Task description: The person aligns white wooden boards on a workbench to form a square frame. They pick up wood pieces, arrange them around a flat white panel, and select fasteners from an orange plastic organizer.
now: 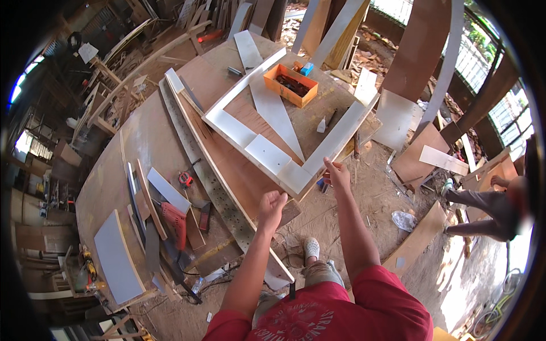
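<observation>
A white U-shaped board frame [228, 126] lies on the worktable with its near corner toward me. My right hand [338, 174] grips the frame's right side close to that corner, thumb on top. My left hand [272, 208] is closed beside the frame's near-left side, fingers curled. Whether anything is in it is hidden. A short white block [268, 153] rests against the inside of the left side. Within the frame lie a long tapered white board [274, 111] and a small white glue bottle [321, 124]. An orange box [290, 85] of dark items stands at its far end.
The brown worktable [136, 128] bears a long white-edged board [196, 145], a red tape measure [185, 179], a red power drill [173, 220] and a grey panel [118, 258]. Boards [418, 51] lean at the back right. Another person's legs [480, 210] are at the right.
</observation>
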### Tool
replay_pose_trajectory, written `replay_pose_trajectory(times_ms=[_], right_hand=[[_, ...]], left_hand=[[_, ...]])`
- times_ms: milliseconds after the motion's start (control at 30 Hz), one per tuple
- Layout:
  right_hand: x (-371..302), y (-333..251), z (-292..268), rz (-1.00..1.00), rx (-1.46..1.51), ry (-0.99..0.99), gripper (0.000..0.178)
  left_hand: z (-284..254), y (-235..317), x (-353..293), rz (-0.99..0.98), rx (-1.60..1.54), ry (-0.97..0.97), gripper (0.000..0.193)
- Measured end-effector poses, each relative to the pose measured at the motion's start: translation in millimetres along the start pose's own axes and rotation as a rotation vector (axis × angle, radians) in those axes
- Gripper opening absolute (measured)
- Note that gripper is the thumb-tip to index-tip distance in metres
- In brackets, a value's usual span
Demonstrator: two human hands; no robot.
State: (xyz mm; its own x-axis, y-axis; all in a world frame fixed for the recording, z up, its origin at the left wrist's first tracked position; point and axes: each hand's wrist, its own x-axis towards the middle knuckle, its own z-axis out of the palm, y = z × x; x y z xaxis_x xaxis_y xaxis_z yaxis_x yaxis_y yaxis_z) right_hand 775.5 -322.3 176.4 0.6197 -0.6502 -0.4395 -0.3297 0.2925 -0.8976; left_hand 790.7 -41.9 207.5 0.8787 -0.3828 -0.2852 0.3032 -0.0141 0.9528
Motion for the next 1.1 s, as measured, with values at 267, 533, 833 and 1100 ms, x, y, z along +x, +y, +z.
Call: replay_pose_trajectory(times_ms=[267, 533, 833, 1100], right_hand=[[46, -31, 17, 0.014, -0.370, 0.362, 0.098], [14, -89, 74, 0.270, -0.582, 0.655, 0.120], [10, -90, 56, 0.196, -0.363, 0.456, 0.113], [-19, -81, 64, 0.066, 0.157, 0.451, 0.104]], left_hand=[[58, 5, 80, -0.111, 0.442, 0.566, 0.069], [68, -9, 88, -0.063, 0.545, 0.671, 0.058], [73, -20, 87, 0.060, 0.391, 0.735, 0.042], [61, -7, 56, 0.194, -0.130, 0.719, 0.045]])
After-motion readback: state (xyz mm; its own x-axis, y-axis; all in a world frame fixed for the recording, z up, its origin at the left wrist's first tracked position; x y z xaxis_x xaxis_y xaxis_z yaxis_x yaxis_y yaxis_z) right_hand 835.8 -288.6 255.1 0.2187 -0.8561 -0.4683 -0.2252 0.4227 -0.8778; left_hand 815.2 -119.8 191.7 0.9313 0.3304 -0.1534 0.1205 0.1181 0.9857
